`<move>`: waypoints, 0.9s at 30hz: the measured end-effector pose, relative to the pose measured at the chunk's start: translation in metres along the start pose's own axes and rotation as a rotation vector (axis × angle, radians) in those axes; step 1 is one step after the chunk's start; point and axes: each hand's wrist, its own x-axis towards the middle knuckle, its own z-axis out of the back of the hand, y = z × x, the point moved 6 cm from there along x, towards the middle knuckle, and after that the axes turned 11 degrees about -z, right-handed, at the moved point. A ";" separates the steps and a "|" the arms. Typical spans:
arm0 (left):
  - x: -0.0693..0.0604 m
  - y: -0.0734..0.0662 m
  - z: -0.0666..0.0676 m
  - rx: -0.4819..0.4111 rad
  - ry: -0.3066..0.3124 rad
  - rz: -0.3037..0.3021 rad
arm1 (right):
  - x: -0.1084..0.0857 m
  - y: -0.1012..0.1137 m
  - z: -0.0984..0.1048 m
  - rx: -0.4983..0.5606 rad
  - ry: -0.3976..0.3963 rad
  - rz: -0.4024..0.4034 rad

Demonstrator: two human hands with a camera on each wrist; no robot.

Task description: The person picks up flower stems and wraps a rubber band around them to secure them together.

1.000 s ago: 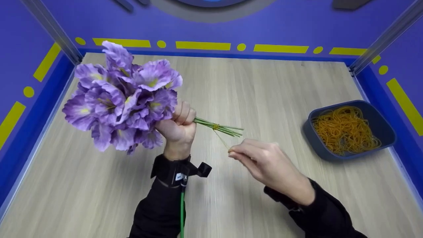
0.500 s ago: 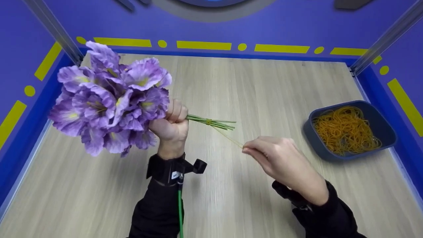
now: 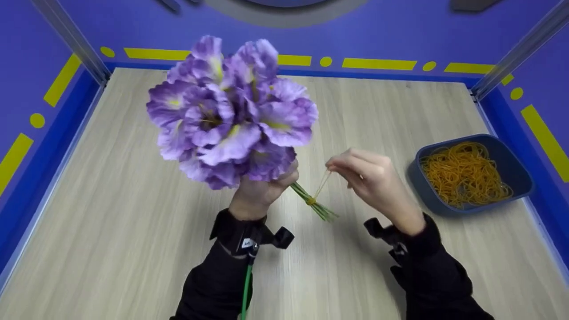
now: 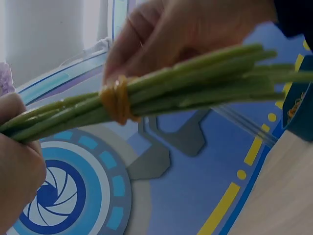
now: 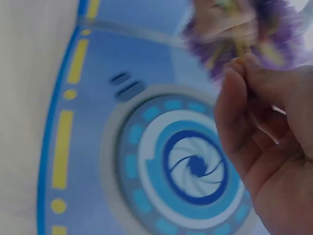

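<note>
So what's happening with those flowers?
A person's left hand holds a bunch of purple flowers by the green stems, up above the table. A yellow rubber band is wound round the stems, and the right hand pinches its free part, stretched out away from them. That part isn't wrapped round yet. Lots more rubber bands lie in a dark tub on the right.

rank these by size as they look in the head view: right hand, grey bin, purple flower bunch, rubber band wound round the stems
1. Purple flower bunch
2. Grey bin
3. Right hand
4. Wound rubber band
</note>
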 end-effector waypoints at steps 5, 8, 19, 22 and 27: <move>0.006 0.003 -0.002 -0.538 -0.301 -0.010 | 0.001 -0.032 -0.026 0.164 0.005 -0.053; 0.009 0.000 0.003 -0.609 -0.380 -0.139 | -0.003 -0.031 -0.045 0.249 0.035 -0.040; -0.003 -0.016 0.033 -0.452 -0.705 -0.406 | -0.026 0.012 -0.094 -0.058 0.050 -0.083; -0.005 -0.021 0.040 -0.385 -0.742 -0.426 | -0.030 0.032 -0.091 -0.199 0.036 -0.037; -0.004 -0.028 0.046 -0.320 -0.764 -0.440 | -0.026 0.052 -0.061 -0.308 -0.050 0.008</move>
